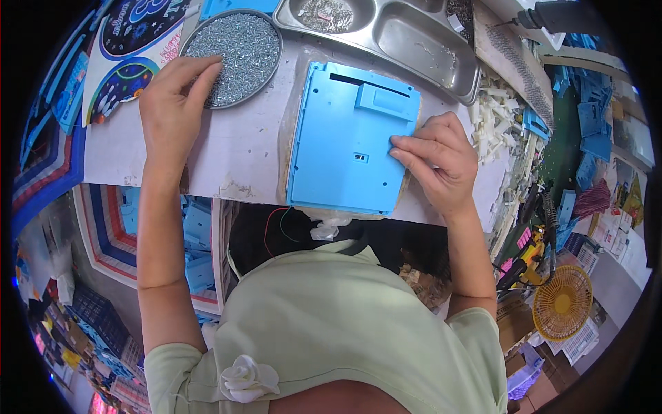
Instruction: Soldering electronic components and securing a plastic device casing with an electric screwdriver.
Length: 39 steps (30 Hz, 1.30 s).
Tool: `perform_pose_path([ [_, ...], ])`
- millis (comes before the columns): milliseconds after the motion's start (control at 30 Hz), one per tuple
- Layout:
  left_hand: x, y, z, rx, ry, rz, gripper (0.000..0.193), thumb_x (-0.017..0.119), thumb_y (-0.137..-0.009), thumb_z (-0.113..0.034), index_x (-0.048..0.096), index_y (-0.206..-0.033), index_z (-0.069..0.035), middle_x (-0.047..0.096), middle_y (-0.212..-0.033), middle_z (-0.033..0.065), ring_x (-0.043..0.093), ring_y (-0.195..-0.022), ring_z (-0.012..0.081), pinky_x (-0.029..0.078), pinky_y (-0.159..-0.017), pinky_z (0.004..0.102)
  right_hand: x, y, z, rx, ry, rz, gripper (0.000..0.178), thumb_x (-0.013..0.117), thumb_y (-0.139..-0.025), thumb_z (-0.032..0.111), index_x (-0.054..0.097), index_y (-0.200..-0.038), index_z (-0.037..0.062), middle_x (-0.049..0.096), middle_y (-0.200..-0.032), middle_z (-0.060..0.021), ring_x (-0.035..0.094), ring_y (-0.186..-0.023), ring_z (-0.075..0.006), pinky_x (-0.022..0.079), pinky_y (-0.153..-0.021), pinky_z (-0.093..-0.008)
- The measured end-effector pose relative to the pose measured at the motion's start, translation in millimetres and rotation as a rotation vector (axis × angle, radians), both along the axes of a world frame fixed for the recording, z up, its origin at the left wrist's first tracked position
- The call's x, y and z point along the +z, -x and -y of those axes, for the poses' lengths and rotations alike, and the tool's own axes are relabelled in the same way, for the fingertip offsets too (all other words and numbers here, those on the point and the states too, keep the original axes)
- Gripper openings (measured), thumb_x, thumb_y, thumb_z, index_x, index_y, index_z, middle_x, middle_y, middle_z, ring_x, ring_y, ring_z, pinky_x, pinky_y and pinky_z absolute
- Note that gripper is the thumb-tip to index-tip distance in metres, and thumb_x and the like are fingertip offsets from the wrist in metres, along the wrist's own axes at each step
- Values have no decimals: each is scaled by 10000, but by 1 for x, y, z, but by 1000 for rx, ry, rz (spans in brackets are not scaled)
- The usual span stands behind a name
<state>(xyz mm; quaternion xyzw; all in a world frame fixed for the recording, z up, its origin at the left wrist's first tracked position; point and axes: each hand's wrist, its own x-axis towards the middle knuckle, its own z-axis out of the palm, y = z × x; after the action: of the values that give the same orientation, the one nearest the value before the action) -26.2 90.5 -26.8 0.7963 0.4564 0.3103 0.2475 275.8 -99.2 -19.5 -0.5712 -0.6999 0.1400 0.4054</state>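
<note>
A light blue plastic housing (331, 145) lies flat on the table in front of me. It has a slot near its far edge, a raised block, a small switch opening and several holes. My right hand (441, 162) is over its right edge, thumb and index finger pinched together above the blue surface; whatever they hold is too small to make out. At the left, my left hand (176, 103) reaches to the rim of a round metal dish of small silver screws (245, 55). Its thumb and index finger are closed together over the screws, and anything between them is hidden.
Beyond the housing stands a steel compartment tray (422, 52). White plastic pieces (498, 114) are heaped to the right, below an electric screwdriver (534, 18). Red and green wires (281, 219) hang at the table's near edge. A yellow basket (562, 302) is at the lower right.
</note>
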Motion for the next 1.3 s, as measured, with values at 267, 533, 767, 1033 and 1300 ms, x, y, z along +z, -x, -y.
perform_pose_path([
  [267,40,-42,76,-362,314,229,161,697,-877,11,756,-1026,19,742,-947,118,688,-862,169,528,-776,280,6,-2,0,-34,198,-130,201,818,-753,55,786,-951,76,636,-767,-26,535,-751,-174,461,-668,-298],
  [533,48,-70,98,-507,337,160,81,743,-824,8,735,-902,-12,718,-920,90,685,-839,211,531,-730,310,23,5,3,-242,507,-483,179,771,-790,19,740,-966,23,581,-807,-1,513,-769,-98,431,-723,-245],
  [767,35,-93,111,-649,39,-6,150,806,-709,-93,727,-833,-122,611,-992,10,554,-924,226,372,-859,394,29,-7,30,-312,234,-409,189,760,-770,-23,730,-955,7,577,-804,-7,513,-754,-104,418,-712,-238],
  [1033,41,-98,109,-682,88,-114,169,807,-714,-112,728,-860,-138,572,-963,-2,532,-922,222,344,-866,396,32,-10,37,-329,256,-419,195,761,-755,-45,730,-943,-3,583,-793,-20,524,-753,-114,420,-708,-245],
  [1300,40,-93,106,-700,78,-80,263,819,-703,-98,715,-943,-125,586,-987,20,551,-907,238,388,-836,389,34,-17,30,-264,213,-365,207,763,-776,-49,720,-979,-36,613,-833,-24,547,-772,-107,441,-730,-247],
])
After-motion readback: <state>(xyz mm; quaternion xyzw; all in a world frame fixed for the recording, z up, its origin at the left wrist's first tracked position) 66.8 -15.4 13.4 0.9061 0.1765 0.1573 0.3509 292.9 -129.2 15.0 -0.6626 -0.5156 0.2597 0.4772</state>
